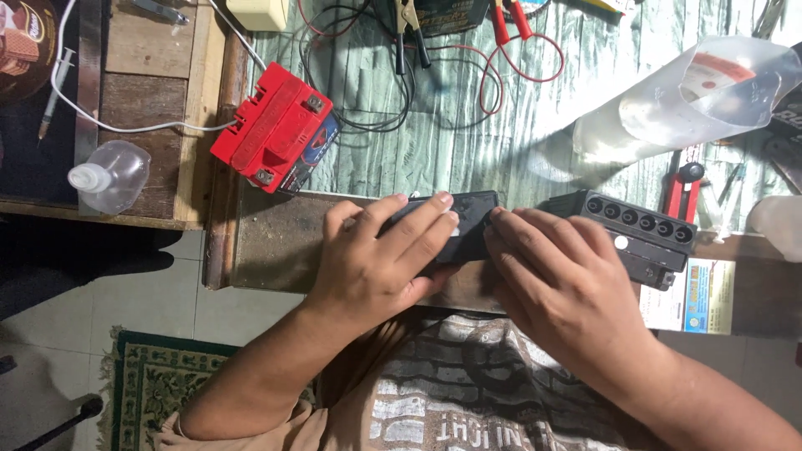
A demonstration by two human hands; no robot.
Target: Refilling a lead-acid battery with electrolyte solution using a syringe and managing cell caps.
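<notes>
The left hand [380,259] lies flat over a black rectangular battery case [468,219] at the near edge of the worktop [276,242], its fingers [430,209] stretched out side by side and pressing on the case's top. The right hand [560,280] meets it from the other side, fingers curled onto the same case, their tips touching its right end; they press rather than pinch. The case sits directly under both sets of fingers, mostly hidden by them.

Just beyond the right fingers, touching or nearly touching the case, stands a black battery with a row of round filler holes [639,225]. Well off to the far left of the left fingers rests a red battery [276,127], tilted. Farther out from the fingers lie black and red clamp leads [501,33] with looping wires. To the far right of the right fingers lies a clear plastic container [677,104] on its side. A small clear bottle with a white cap [109,175] sits far left on a wooden surface.
</notes>
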